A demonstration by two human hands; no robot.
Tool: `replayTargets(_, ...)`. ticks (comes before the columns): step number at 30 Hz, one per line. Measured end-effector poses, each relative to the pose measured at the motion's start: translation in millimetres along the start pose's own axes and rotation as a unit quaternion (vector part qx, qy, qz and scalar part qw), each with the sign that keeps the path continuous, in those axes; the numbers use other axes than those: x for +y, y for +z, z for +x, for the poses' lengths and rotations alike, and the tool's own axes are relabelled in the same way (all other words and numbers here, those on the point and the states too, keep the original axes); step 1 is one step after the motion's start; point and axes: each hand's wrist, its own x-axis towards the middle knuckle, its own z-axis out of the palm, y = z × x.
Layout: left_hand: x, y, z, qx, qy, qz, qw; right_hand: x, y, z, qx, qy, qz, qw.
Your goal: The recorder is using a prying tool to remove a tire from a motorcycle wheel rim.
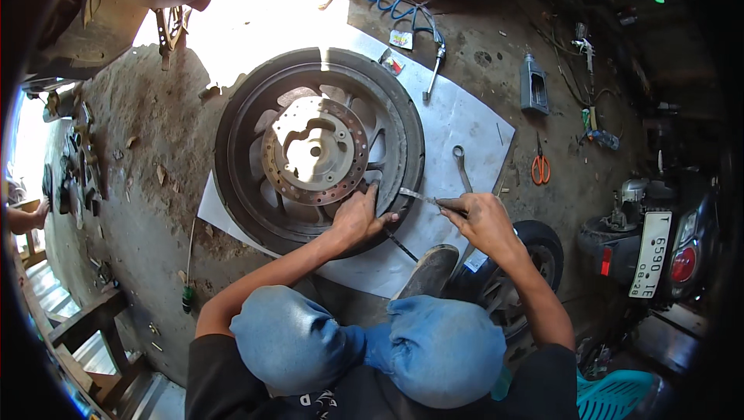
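Observation:
A motorcycle wheel (374,114) with a black tyre and a drilled brake disc lies flat on a white sheet (465,122) before me. My left hand (358,218) rests on the near right part of the rim, index finger and thumb spread apart. A thin dark rod (401,247) sticks out from the tyre edge beside that thumb. Closed around a metal tyre lever (418,197), my right hand (482,222) is just right of the tyre. The lever's flat tip reaches the tyre's right edge; its exact seating is too small to tell.
A ring-ended wrench (461,164) lies beside my right hand. Farther right are orange-handled scissors (541,166), a grey bottle (533,87) and a parked motorcycle (659,234). Another wheel (546,253) lies by my right forearm. A blue coiled hose (387,1) crosses the far side.

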Motion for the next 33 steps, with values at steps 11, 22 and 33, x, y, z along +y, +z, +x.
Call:
replayTargets(11,-15,15,36,-0.049,0.065,-0.013,0.997,45,43,-9,0.022,0.001,0.090,0.996)
replayTargets(22,17,14,22,-0.003,-0.057,-0.052,0.997,63,66,-14,0.014,0.019,0.186,0.982)
replayTargets(33,21,9,26,0.016,-0.074,-0.097,0.992,17,30,9,-0.044,0.021,0.037,0.998)
